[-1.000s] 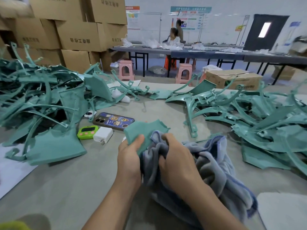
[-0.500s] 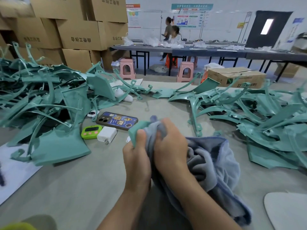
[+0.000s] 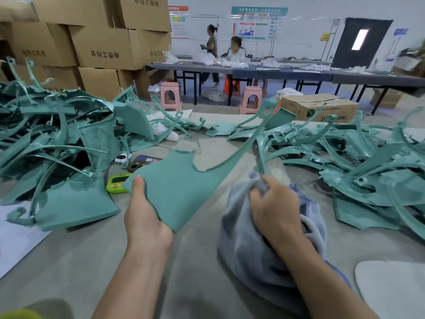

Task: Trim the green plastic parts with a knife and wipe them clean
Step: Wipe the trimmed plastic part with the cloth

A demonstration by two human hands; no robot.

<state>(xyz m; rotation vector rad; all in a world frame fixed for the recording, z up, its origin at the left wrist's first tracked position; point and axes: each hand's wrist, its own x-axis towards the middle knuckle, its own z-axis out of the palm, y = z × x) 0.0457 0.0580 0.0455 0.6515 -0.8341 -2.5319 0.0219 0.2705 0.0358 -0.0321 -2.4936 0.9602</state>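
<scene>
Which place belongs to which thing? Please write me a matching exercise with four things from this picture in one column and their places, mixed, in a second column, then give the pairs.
Things
1. green plastic part
2. cloth
3. lime-green timer
4. left pink stool

Places
A. on the floor beyond the table
B. held in the left hand
C. lying on the table near the phone
D. bunched in the right hand

Pairs: 1-B, 2-D, 3-C, 4-A
</scene>
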